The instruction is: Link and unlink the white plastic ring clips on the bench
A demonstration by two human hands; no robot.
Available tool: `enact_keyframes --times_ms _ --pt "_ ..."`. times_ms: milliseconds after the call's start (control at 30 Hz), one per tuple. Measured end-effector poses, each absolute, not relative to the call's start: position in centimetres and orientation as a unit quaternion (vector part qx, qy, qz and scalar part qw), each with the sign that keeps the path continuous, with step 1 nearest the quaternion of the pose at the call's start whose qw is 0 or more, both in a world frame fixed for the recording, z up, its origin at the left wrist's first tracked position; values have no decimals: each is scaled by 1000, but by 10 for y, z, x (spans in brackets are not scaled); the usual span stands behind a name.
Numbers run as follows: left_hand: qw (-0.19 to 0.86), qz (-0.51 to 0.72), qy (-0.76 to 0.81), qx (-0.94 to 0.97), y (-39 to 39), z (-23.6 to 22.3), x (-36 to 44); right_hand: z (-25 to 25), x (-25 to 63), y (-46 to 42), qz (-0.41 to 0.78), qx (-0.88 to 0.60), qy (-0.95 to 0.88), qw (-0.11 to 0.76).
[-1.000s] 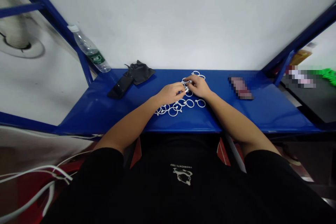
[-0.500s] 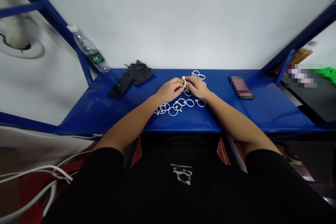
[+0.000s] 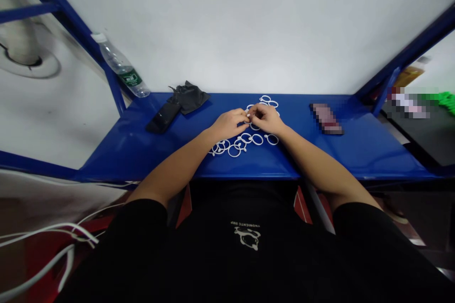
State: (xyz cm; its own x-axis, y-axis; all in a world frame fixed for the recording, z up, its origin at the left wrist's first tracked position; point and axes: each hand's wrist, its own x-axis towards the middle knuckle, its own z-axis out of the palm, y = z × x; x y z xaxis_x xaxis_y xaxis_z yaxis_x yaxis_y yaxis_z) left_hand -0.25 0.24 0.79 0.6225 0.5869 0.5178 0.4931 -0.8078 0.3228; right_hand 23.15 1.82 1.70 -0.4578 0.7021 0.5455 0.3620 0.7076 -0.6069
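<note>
My left hand (image 3: pixel 230 122) and my right hand (image 3: pixel 266 119) meet above the blue tabletop, fingertips pinched together. Between them is a white plastic ring (image 3: pixel 248 115) with a small knob, like a curtain ring; the fingers cover most of it. Several more white rings (image 3: pixel 234 156) with small knobs lie in an overlapping row in front of the hands. One ring (image 3: pixel 273 144) lies slightly apart, near my right wrist. Behind and beneath my right hand is another group of rings (image 3: pixel 273 107), partly hidden by it.
On the left of the blue table (image 3: pixel 124 147) lie a black phone-like slab (image 3: pixel 162 117) and a crumpled black bag (image 3: pixel 192 97). A clear bottle (image 3: pixel 122 67) leans against the frame. To the right lies a pixelated phone-like object (image 3: pixel 326 118). A white wall (image 3: pixel 234 28) stands behind.
The held ring, upright and plainly visible before, has turned and dropped lower between the fingers, so only a bit shows. My right fingers have curled more; the arms stay nearly still.
</note>
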Motion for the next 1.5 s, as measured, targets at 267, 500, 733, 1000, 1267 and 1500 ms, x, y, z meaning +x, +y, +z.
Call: enact_keyframes --times_ms 267,500,733,1000,1267,1500 --pt "73 374 371 847 -1 15 -2 21 229 12 209 -304 -837 405" --pt "102 345 364 859 -2 17 -3 24 229 10 189 -292 -848 399" --pt "113 331 366 862 -1 19 -4 24 231 11 185 -295 -856 382" --pt "108 322 361 869 3 13 -4 22 232 15 166 -300 -864 368" --pt "149 211 344 903 9 7 -7 18 234 20 152 -315 -874 336" --pt "164 217 380 884 12 8 -8 18 234 20 153 -318 -876 327"
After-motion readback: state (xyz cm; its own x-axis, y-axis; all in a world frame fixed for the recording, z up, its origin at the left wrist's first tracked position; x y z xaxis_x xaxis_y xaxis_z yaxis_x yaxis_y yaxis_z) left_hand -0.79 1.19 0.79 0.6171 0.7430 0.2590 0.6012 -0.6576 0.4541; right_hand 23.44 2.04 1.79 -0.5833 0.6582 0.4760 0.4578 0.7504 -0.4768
